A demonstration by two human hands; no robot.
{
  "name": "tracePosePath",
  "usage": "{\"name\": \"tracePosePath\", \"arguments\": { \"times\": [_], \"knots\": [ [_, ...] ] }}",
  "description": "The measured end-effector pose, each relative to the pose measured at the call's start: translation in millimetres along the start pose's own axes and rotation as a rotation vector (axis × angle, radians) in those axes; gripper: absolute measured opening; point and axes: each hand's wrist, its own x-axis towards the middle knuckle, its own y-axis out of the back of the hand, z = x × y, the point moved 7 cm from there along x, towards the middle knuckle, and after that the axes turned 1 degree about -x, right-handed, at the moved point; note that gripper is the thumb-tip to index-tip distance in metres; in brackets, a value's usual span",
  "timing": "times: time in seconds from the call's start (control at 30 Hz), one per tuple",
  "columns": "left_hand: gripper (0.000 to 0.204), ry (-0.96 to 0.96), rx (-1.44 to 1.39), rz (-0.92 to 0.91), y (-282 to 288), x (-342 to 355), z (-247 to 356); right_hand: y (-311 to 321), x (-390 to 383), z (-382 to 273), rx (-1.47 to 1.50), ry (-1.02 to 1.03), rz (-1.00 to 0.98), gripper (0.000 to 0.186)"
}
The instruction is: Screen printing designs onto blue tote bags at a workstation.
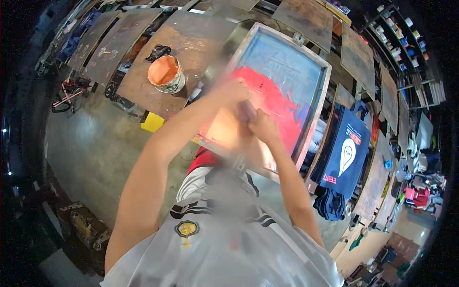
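Note:
A framed printing screen (pixel 325 76) lies tilted at the centre, its pale blue mesh showing at the top and pink-red ink spread over the middle. Both hands are over the mesh on a blurred purplish squeegee (pixel 246 111). My left hand (pixel 232 90) is at its upper left, smeared by motion, with fingers curled on it. My right hand (pixel 262 123) grips it lower and to the right, fingers closed. The squeegee's edge against the ink is too blurred to make out.
An open bucket of orange ink (pixel 166 71) and black crumpled material (pixel 158 52) sit on a worn board (pixel 134 71) at left. A yellow container (pixel 152 122) is below it. Navy printed bags (pixel 351 124) lie right of the screen. More boards and shelves (pixel 399 38) surround the area.

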Motion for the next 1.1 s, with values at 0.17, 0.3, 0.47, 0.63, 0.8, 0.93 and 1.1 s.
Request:
{"name": "tracePosePath", "arguments": {
  "times": [0.17,0.3,0.47,0.63,0.8,0.93,1.1],
  "knots": [
    [0.063,0.259,-0.350,-0.167,13.4,-19.7,62.4,27.6,-25.2,12.5,-0.228,0.340,-0.140,0.049],
    [0.061,0.311,-0.437,-0.010,18.7,-29.2,115.7,26.3,-56.8,18.6,-0.277,0.423,-0.182,0.047],
    [0.057,0.363,-0.357,-0.016,8.3,-61.2,122.6,9.4,-69.0,-3.9,-0.276,0.454,-0.168,0.038],
    [0.055,0.406,-0.207,0.011,15.3,-99.2,83.9,-8.8,-45.3,-42.4,-0.277,0.445,-0.025,0.036],
    [0.056,0.402,-0.105,0.035,9.8,-82.3,50.1,-9.6,-18.0,-41.0,-0.272,0.374,0.085,0.030],
    [0.054,0.438,-0.337,0.157,11.8,-78.4,36.6,-5.5,-11.0,-33.2,-0.244,0.382,0.119,0.035],
    [0.047,0.384,-0.121,0.273,30.1,-73.4,85.0,5.0,-27.0,-18.1,-0.345,0.479,0.046,0.041]
  ]
}}
